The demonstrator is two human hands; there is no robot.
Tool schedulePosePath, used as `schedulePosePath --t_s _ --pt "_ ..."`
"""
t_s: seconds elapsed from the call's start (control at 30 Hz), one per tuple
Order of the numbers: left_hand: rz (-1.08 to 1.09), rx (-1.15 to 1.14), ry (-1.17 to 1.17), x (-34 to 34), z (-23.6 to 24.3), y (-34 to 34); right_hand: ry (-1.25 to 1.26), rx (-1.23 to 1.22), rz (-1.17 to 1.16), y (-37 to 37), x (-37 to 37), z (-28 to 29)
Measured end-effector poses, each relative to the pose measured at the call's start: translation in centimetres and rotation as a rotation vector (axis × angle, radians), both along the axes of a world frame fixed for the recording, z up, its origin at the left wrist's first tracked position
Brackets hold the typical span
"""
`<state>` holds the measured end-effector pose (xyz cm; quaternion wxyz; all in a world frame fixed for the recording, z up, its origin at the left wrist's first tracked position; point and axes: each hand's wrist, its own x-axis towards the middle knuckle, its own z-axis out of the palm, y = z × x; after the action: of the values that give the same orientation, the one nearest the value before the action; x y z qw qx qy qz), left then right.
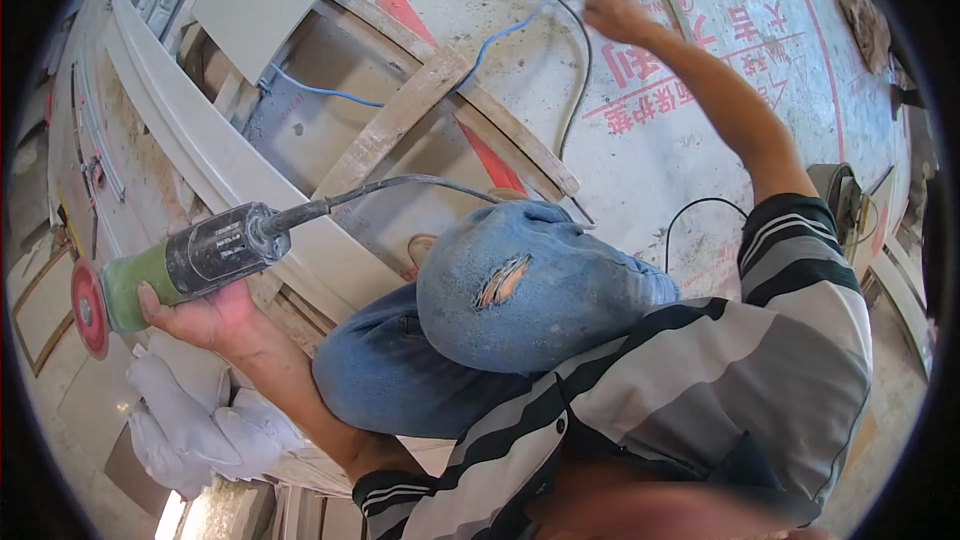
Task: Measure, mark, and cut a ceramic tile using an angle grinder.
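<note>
An angle grinder with a green front, a dark grey body and a red disc lies across the palm of my left hand, fingers wrapped round it. It is held out at the left, disc pointing away from me. Its black power cord runs from the rear end toward my knee. My right hand reaches far forward, its fingers closed at the dark end of a thin cord. That cord seems to continue as the blue cable. A thicker black cable passes just left of this hand.
A worn wooden frame lies ahead of my knees, the blue cable threaded through it. Beyond it sits a pale square board. Long white strips run along the left. White sacks are piled below the grinder. Printed protective sheeting covers the floor.
</note>
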<state>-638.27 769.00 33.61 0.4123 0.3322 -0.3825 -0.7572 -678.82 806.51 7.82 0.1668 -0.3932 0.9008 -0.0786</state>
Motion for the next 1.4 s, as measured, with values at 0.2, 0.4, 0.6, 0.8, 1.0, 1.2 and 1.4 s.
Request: schedulePosePath --t_s 0.2,0.4,0.6,0.8,1.0,1.2,1.4 --pt "0.008 0.002 0.006 -0.2 0.1 -0.1 -0.049 0.382 -0.113 3.3 -1.2 -1.3" --pt "-0.026 0.079 0.040 -1.1 -0.1 0.0 0.198 0.280 -0.135 -3.2 2.3 -3.9" --pt "0.126 0.010 0.001 -1.3 -0.2 0.2 0.175 0.258 -0.068 -3.3 1.7 -1.7" --pt "0.072 0.043 0.085 -1.1 -0.5 0.1 0.307 -0.078 0.096 -3.3 -0.3 4.5" --pt "0.116 0.052 0.090 -2.0 -0.5 0.1 0.767 -0.365 0.400 -4.2 -5.1 13.1" --pt "0.061 0.028 0.078 -2.1 -0.1 1.1 0.386 -0.233 0.286 -4.5 -5.9 18.3" --pt "0.144 -0.035 -0.015 -1.4 -0.5 0.9 0.400 -0.226 0.214 -6.4 -6.5 17.4"
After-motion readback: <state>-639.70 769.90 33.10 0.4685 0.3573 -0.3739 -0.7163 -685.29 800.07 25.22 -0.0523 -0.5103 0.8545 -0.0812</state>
